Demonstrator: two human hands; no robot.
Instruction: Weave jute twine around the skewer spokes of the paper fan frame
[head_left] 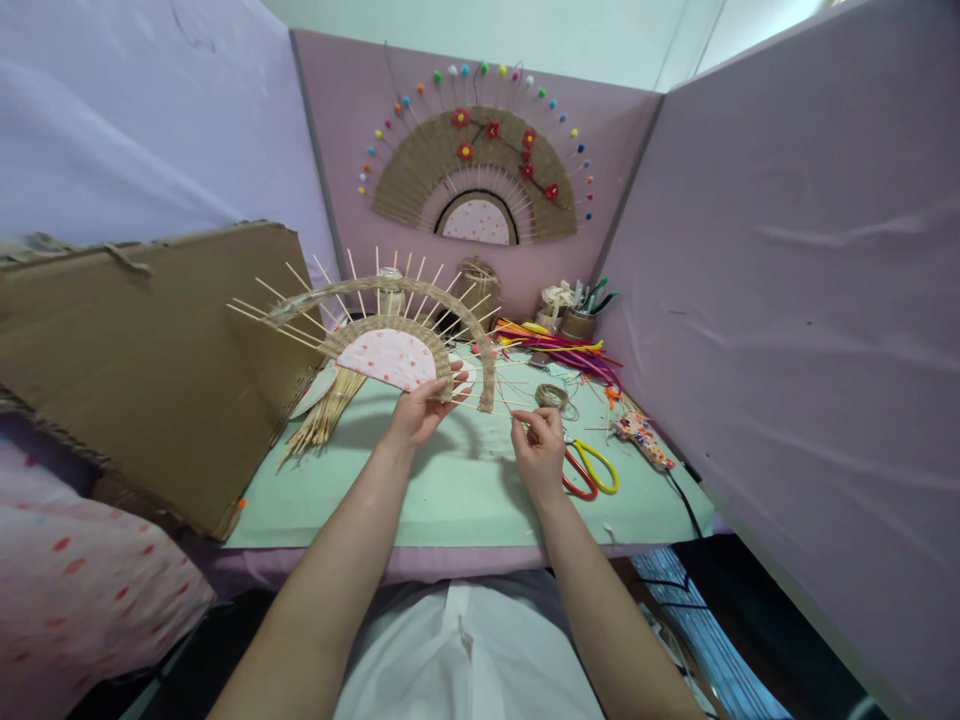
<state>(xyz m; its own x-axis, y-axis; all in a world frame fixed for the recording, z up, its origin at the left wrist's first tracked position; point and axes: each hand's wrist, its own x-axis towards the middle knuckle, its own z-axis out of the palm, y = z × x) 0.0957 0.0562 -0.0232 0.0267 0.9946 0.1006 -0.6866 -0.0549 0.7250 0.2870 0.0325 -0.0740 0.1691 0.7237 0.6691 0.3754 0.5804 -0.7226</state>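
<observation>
My left hand grips the right lower end of a half-round woven fan, holding it up above the table. The fan has a white centre with red dots, a brown twine band around it, and thin wooden sticks that fan outward. A second woven twine arc crosses the sticks farther out. Just right of the fan's end, my right hand pinches a thin strand of twine. Below and behind that hand lie scissors with red and yellow handles.
A coil of twine, coloured pipe cleaners and a glue gun in dotted cloth lie to the right. On the left, a bundle of sticks lies by a cardboard panel. A finished fan hangs on the back wall.
</observation>
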